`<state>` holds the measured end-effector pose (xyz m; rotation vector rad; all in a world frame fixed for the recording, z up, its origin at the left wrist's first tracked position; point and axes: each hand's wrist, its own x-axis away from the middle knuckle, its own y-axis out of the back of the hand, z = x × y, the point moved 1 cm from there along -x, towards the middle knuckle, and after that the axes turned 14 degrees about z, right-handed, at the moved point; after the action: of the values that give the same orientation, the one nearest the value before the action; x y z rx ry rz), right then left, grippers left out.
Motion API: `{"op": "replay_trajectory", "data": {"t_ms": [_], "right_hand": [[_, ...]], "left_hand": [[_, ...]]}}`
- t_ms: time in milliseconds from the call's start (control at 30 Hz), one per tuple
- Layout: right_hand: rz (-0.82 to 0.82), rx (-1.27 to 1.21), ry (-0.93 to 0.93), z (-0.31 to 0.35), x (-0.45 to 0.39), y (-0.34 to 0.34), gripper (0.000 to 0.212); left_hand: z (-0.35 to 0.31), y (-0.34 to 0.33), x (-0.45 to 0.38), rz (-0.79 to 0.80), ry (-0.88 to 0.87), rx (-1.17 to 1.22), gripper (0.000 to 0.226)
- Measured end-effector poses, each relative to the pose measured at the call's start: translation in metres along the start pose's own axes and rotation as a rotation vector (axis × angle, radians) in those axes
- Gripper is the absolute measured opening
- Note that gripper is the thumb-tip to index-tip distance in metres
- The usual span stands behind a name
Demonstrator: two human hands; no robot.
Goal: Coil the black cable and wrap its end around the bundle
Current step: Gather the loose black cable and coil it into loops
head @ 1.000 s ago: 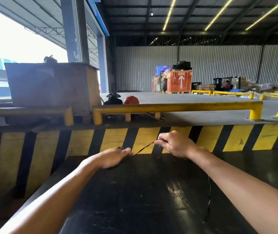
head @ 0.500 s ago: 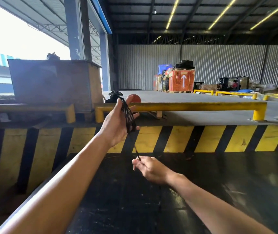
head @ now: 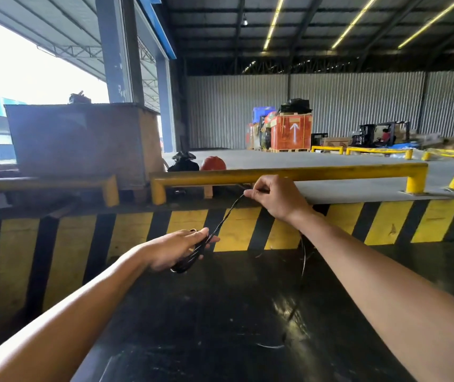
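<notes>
Coiling under way. A bundle point(head: 190, 257) of loops is gripped in the closed left hand point(head: 177, 248); the black cable point(head: 225, 216) is drawn taut by the pinching right hand point(head: 276, 197) (slack trails below). Wrapping is judged outstanding.

left hand point(head: 177, 248) closed around a small bundle point(head: 190, 259) of coiled black cable point(head: 224, 219) above a glossy black worktop point(head: 220, 326). right hand point(head: 276, 197), raised higher, pinches the cable's free length, which runs taut between the hands. behind: yellow-and-black striped wall point(head: 385, 221), yellow rail point(head: 330, 172), orange crate point(head: 291, 132).
</notes>
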<state>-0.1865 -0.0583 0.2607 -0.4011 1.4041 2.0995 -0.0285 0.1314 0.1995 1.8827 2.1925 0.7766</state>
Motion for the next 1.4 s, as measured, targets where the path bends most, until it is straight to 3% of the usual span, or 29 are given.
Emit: {"op": "replay_trajectory", "data": {"t_ms": [100, 167, 233, 333, 400, 467, 500, 567, 600, 700, 800, 833, 900, 967, 1033, 1067, 1133, 1200, 1300, 1367, 1400], "right_hand": [[-0.096, -0.025, -0.074, -0.01, 0.004, -0.017, 0.031], [0.02, -0.095, -0.108, -0.012, 0.012, -0.033, 0.048], [0.25, -0.23, -0.129, -0.003, 0.024, -0.051, 0.055], [0.453, -0.185, -0.068, 0.016, 0.04, -0.074, 0.05], [0.546, -0.081, 0.004, 0.028, 0.045, -0.078, 0.042], [0.612, -0.014, 0.044, 0.034, 0.043, -0.066, 0.034], [0.62, 0.017, 0.053, 0.035, 0.04, -0.054, 0.031], [0.57, 0.083, 0.067, 0.034, 0.032, -0.024, 0.028], [0.521, 0.115, 0.077, 0.032, 0.027, -0.008, 0.027], [0.39, 0.211, 0.097, 0.026, 0.011, 0.026, 0.027], [0.26, 0.298, 0.111, 0.017, 0.001, 0.04, 0.028], [0.213, 0.316, 0.106, 0.012, 0.0, 0.04, 0.029], [0.127, 0.325, 0.085, 0.004, 0.004, 0.036, 0.035], [0.074, 0.269, 0.041, -0.002, 0.016, 0.02, 0.043], [0.091, 0.21, -0.006, -0.001, 0.035, -0.007, 0.042], [0.136, 0.178, -0.007, 0.005, 0.046, -0.025, 0.04], [0.324, 0.091, 0.021, 0.024, 0.064, -0.06, 0.038], [0.498, 0.094, 0.036, 0.047, 0.072, -0.076, 0.033], [0.611, 0.215, 0.067, 0.055, 0.068, -0.052, 0.027], [0.608, 0.255, 0.056, 0.048, 0.066, -0.021, 0.029], [0.593, 0.255, 0.046, 0.042, 0.064, -0.007, 0.031]], "left_hand": [[-0.021, -0.013, 0.013, 0.277, -0.191, 0.403, 0.05], [-0.044, -0.017, 0.023, 0.46, -0.412, 0.648, 0.053], [-0.07, -0.014, 0.033, 0.481, -0.642, 0.798, 0.053], [-0.099, 0.005, 0.04, 0.164, -0.898, 0.881, 0.049], [-0.105, 0.027, 0.041, -0.149, -0.938, 0.888, 0.048], [-0.098, 0.047, 0.039, -0.48, -0.793, 0.667, 0.044], [-0.09, 0.056, 0.037, -0.626, -0.661, 0.443, 0.044], [-0.067, 0.07, 0.033, -0.767, -0.344, -0.121, 0.053], [-0.055, 0.072, 0.031, -0.754, -0.205, -0.347, 0.058], [-0.039, 0.05, 0.024, -0.466, -0.033, -0.653, 0.052], [-0.045, 0.01, 0.02, -0.218, 0.014, -0.706, 0.047], [-0.049, -0.002, 0.02, -0.119, -0.011, -0.608, 0.044], [-0.056, -0.022, 0.023, 0.16, -0.109, -0.154, 0.043], [-0.071, -0.031, 0.027, 0.467, -0.3, 0.341, 0.051], [-0.093, -0.032, 0.029, 0.605, -0.541, 0.654, 0.055], [-0.105, -0.03, 0.029, 0.55, -0.649, 0.732, 0.053], [-0.121, -0.022, 0.026, 0.274, -0.776, 0.789, 0.049], [-0.118, -0.012, 0.019, -0.067, -0.747, 0.666, 0.046], [-0.084, 0.004, 0.012, -0.508, -0.418, -0.044, 0.051], [-0.05, 0.018, 0.007, -0.557, -0.162, -0.359, 0.05], [-0.035, 0.02, 0.005, -0.501, -0.106, -0.327, 0.051]]}}
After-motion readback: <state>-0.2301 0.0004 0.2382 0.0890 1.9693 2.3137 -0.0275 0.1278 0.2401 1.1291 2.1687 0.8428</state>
